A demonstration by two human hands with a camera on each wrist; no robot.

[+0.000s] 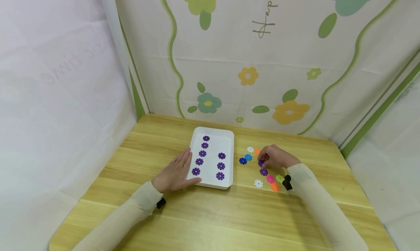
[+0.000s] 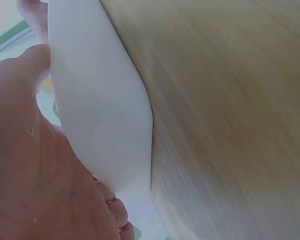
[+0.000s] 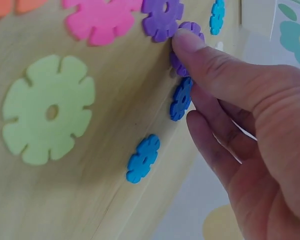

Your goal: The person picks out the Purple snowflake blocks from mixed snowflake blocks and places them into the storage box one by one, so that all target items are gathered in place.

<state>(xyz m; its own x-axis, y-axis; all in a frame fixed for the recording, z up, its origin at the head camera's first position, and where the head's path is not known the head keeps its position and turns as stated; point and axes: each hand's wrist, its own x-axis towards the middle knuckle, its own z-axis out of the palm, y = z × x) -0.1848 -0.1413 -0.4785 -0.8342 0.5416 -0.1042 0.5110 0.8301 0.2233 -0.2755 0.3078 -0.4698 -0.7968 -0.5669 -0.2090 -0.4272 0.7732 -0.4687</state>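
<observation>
A white tray (image 1: 211,165) holds several purple flower-shaped discs (image 1: 202,153) in two columns, the left one longer. My left hand (image 1: 174,172) rests on the tray's left side and near corner, its fingers extended and thumb spread. In the left wrist view that hand (image 2: 40,155) lies against the tray's outer wall (image 2: 97,110). To the right of the tray, my right hand (image 1: 277,157) pinches a purple flower disc (image 3: 179,65) between thumb and fingers, close to the table. Another purple disc (image 1: 264,172) lies just beside it; the fingers partly cover the pinched one.
Loose discs lie around my right hand: pink (image 1: 270,179), yellow-green (image 1: 279,178), orange (image 1: 275,187), white (image 1: 258,184), dark blue (image 1: 242,161) and light blue (image 1: 248,157). Another white disc (image 1: 251,149) and orange disc (image 1: 257,152) lie farther back. A flower-printed cloth (image 1: 223,61) hangs behind the wooden table (image 1: 203,222).
</observation>
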